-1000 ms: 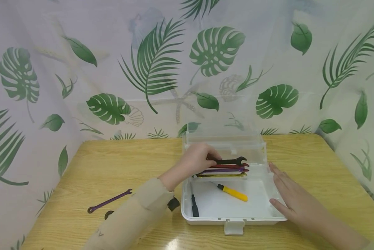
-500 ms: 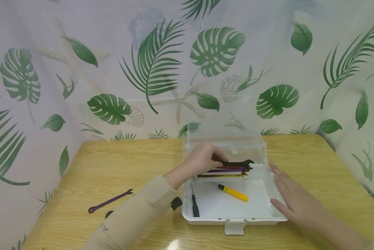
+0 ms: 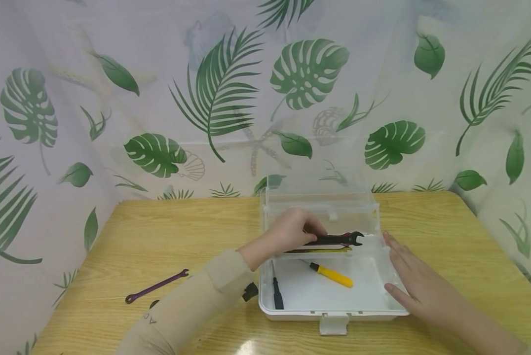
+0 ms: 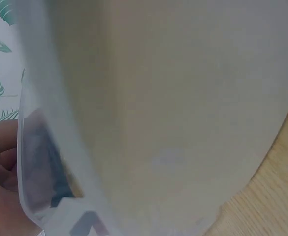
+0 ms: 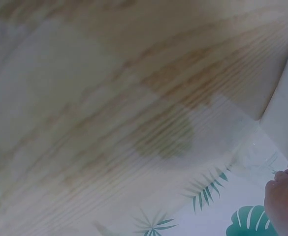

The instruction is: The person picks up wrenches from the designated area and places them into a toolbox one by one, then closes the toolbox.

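Observation:
My left hand (image 3: 294,228) reaches into a white toolbox (image 3: 332,313) and pinches a black open-ended wrench (image 3: 336,239) between thumb and fingers, its jaw end pointing right. The black wrench overlaps the red and purple wrenches, mostly covering them in the head view. A yellow wrench (image 3: 325,250) shows just in front. My right hand (image 3: 418,281) rests with straight fingers against the box's right side. In the left wrist view, the box wall fills most of the picture, with my left hand (image 4: 3,182) at the left edge. My right hand (image 5: 285,201) appears low in the right wrist view.
Inside the box lie a yellow-handled tool (image 3: 334,276) and a black-handled screwdriver (image 3: 277,293). The clear lid (image 3: 319,187) stands raised behind. Left of the box, a purple wrench (image 3: 156,286) lies on the wooden table (image 3: 181,231), near a dark object (image 3: 154,304) partly behind my sleeve.
My left hand has moved right and slightly toward me with the black wrench, which now covers most of the red and purple ones. My right hand stays against the box.

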`<act>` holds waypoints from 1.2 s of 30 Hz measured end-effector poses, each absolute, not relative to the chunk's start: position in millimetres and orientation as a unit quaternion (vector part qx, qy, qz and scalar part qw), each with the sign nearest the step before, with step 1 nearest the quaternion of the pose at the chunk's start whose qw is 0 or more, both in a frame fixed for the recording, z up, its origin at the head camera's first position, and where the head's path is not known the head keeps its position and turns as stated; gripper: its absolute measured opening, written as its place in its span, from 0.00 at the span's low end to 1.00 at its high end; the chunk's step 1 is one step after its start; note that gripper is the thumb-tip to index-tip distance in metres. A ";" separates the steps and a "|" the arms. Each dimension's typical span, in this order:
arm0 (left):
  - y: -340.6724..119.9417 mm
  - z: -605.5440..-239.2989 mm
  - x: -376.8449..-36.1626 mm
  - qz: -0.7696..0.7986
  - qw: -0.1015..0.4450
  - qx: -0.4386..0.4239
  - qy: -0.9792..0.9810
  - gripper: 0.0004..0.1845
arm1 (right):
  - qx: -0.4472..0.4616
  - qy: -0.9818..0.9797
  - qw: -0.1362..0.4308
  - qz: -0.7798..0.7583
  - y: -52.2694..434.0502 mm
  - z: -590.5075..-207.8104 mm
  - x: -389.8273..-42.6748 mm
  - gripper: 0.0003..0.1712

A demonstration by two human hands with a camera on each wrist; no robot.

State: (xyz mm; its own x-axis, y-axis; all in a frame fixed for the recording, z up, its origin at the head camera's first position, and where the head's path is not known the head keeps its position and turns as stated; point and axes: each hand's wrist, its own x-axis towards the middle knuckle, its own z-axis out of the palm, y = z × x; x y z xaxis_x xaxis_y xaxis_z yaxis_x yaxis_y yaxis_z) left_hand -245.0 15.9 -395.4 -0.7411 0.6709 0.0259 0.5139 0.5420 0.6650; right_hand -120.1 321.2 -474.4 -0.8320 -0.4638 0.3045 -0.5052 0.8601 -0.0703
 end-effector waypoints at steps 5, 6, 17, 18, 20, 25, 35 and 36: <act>14.9 -395.2 -245.1 0.346 0.103 0.332 0.871 0.11 | 0.256 -0.952 0.146 0.076 321.0 -473.8 -118.9 0.52; 14.4 -394.7 -245.2 0.349 0.102 0.330 0.871 0.11 | 0.254 -0.953 0.144 0.075 320.8 -473.6 -118.6 0.52; -3.0 -396.0 -248.5 0.377 0.088 0.343 0.856 0.11 | 0.230 -0.964 0.113 0.071 320.2 -472.3 -116.1 0.51; -5.7 -396.0 -248.8 0.379 0.085 0.345 0.855 0.10 | 0.231 -0.964 0.115 0.071 320.0 -472.5 -116.2 0.51; -11.1 -396.2 -249.4 0.383 0.085 0.345 0.853 0.10 | 0.234 -0.963 0.116 0.071 320.3 -472.8 -116.1 0.51; -24.3 -397.6 -250.0 0.386 0.079 0.345 0.852 0.09 | 0.236 -0.962 0.117 0.073 319.8 -472.7 -115.9 0.51; -46.0 -398.0 -245.0 0.403 0.072 0.322 0.854 0.08 | 0.234 -0.963 0.114 0.074 318.4 -470.6 -115.7 0.51; -48.0 -397.2 -244.1 0.403 0.071 0.321 0.854 0.08 | 0.234 -0.963 0.114 0.073 318.2 -470.3 -115.7 0.51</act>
